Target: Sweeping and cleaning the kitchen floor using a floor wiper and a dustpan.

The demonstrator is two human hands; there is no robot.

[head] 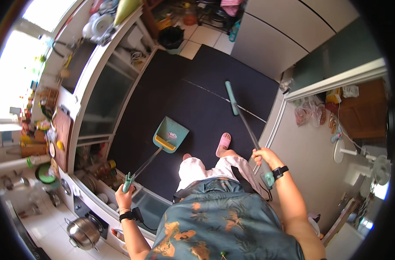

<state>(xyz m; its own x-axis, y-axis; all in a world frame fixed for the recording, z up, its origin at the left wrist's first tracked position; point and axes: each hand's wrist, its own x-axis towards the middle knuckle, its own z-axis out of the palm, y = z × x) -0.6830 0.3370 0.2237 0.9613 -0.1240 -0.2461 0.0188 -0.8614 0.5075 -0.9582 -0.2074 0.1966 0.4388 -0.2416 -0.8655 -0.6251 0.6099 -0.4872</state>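
My left hand (123, 196) is closed around the green handle end of a long-handled dustpan (176, 128). The pan is teal with a row of orange comb teeth, and it rests on or just over the dark floor mat (158, 87). My right hand (265, 157) grips the grey pole of a broom (231, 97). The broom's teal head is over the mat, ahead and to the right of the dustpan, apart from it. Its bristles are hidden from above. My feet in pink slippers (225, 143) stand on the mat.
A counter with a cutting board (63, 139), a sink and a steel pot (84, 233) runs along the left. A lined trash bin (171, 38) stands at the mat's far edge. Grey cabinet panels (269, 39) and a sliding door track (275, 126) border the right; bags lie beyond it.
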